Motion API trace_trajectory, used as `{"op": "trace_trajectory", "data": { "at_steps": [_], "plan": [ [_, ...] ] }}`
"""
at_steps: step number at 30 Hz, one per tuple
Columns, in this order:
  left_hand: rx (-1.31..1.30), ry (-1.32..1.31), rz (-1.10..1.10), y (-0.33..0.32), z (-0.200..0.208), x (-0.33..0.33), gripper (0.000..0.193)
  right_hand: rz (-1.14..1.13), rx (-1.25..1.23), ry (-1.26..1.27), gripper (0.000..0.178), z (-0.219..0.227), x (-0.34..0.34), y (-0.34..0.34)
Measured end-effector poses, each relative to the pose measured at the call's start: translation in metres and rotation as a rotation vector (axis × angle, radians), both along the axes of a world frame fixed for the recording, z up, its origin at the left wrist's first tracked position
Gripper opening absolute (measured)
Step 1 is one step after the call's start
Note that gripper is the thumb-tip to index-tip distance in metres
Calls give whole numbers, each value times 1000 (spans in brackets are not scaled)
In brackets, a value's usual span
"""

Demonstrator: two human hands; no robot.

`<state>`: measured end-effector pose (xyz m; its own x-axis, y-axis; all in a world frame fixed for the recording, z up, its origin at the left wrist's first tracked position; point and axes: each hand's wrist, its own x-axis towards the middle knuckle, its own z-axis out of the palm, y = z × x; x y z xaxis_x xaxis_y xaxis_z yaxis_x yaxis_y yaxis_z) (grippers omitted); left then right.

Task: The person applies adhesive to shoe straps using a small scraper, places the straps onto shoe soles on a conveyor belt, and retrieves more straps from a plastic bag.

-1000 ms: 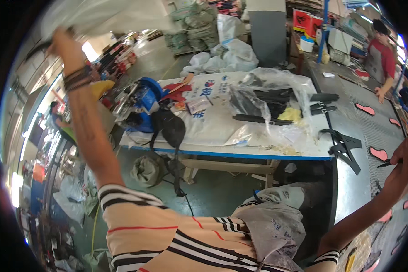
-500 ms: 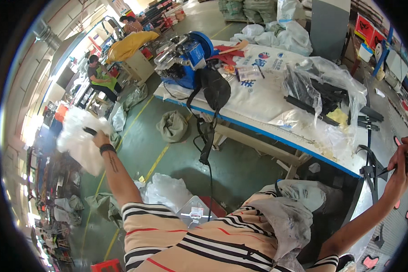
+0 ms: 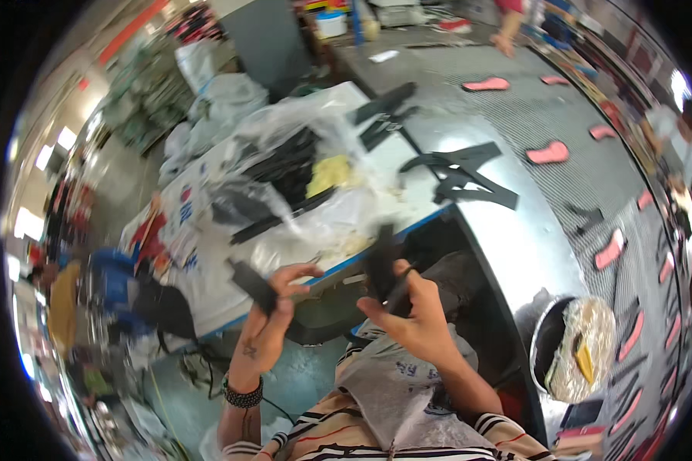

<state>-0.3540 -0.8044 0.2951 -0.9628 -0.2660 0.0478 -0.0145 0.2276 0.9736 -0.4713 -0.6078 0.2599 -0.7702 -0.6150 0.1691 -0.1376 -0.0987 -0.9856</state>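
In front of my body, my left hand (image 3: 273, 326) pinches a short, wide black strip (image 3: 252, 286) that juts up to the left. Beside it, my right hand (image 3: 417, 313) grips another black strip-like piece (image 3: 379, 265), smeared by motion. A black curved band (image 3: 323, 332) hangs between and below the hands. Beyond them on the table, an opened clear plastic bag (image 3: 334, 223) holds black pieces (image 3: 284, 165) and something yellow (image 3: 329, 176). More black cut strips (image 3: 473, 173) lie on the metal surface to the right.
A conveyor belt (image 3: 507, 119) with several pink sole-shaped pieces (image 3: 547, 152) runs along the right. Near my right arm stands a round container (image 3: 542, 346) with a wrapped, foil-like lump (image 3: 588, 338). The table's blue edge (image 3: 430, 217) lies just ahead. Other people (image 3: 673, 138) are at far right.
My view has turned right toward the conveyor. My left hand has come in from the far left, without the clear plastic bag; my right hand has drawn back from the conveyor side with a black piece.
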Motion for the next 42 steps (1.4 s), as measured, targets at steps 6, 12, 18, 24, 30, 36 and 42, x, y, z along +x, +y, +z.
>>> {"op": "trace_trajectory", "data": {
  "at_steps": [6, 12, 18, 24, 30, 36, 42],
  "plan": [
    [135, -200, -356, 67, -13, -137, 67, -370, 101, -188, 45, -41, -38, 48],
    [-145, 94, -463, 118, -21, -238, 28, -330, 71, -63, 54, -28, -81, 73],
    [-505, -14, -208, 29, 26, -432, 24, -238, 285, -180, 43, -43, -107, 114],
    [-1268, 1, -125, -55, -90, -515, 57, -462, 285, -358, 22, -8, -98, 151],
    [-952, 317, -202, -1, -29, -478, 48, -773, 234, -275, 17, -24, -62, 162],
    [477, 61, -1046, 114, -27, -293, 65, -753, 113, -86, 42, -38, -31, 113],
    [858, 36, -842, 140, -67, -181, 44, -638, 77, -361, 15, -70, 44, 62]
  ]
}}
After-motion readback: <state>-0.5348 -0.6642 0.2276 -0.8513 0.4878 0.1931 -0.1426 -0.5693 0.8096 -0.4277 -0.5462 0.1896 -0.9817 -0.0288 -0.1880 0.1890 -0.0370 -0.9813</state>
